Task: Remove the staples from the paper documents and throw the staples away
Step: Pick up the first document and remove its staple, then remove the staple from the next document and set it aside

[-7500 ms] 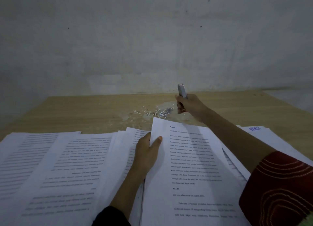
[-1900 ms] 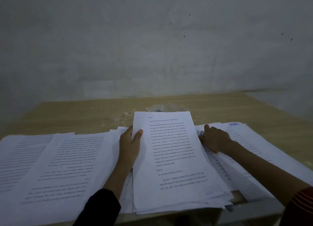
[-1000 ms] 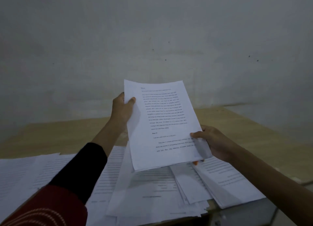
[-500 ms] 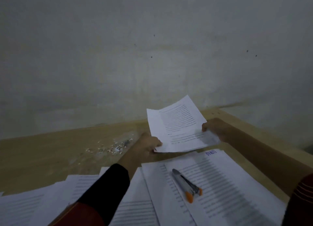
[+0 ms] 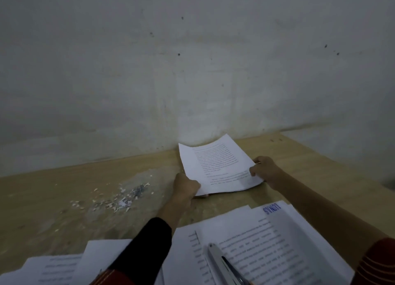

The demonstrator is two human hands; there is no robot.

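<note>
Both grips are closed on one paper document point(image 5: 215, 165), and the head view, the only one, shows them at the far side of the bench point(image 5: 53, 199). The left grip point(image 5: 186, 187) has its fingers curled round the sheet's near left corner. The right grip point(image 5: 264, 170) pinches the right edge between thumb and fingers. The document is held low over the wood. Its long axis runs from the grips away toward the wall point(image 5: 192, 71), and its far edge curls up close to the wall's foot. No staple can be made out on it, so whether it is already freed cannot be told. The pile of pulled staples point(image 5: 126, 197) lies on bare bench to the left of the left grip, apart from it and nearer that hand than the other. The metal staple tool point(image 5: 224, 265) lies back toward the person, on the near stack of papers point(image 5: 277, 242). It sits between the two forearms, with its long axis pointing roughly away from the person and its far tip leaning left. More loose sheets point(image 5: 59, 267) lie at the lower left. The likely next move is to let go of this document and draw a hand straight back to the tool; in this view the left looks slightly nearer to it.
</note>
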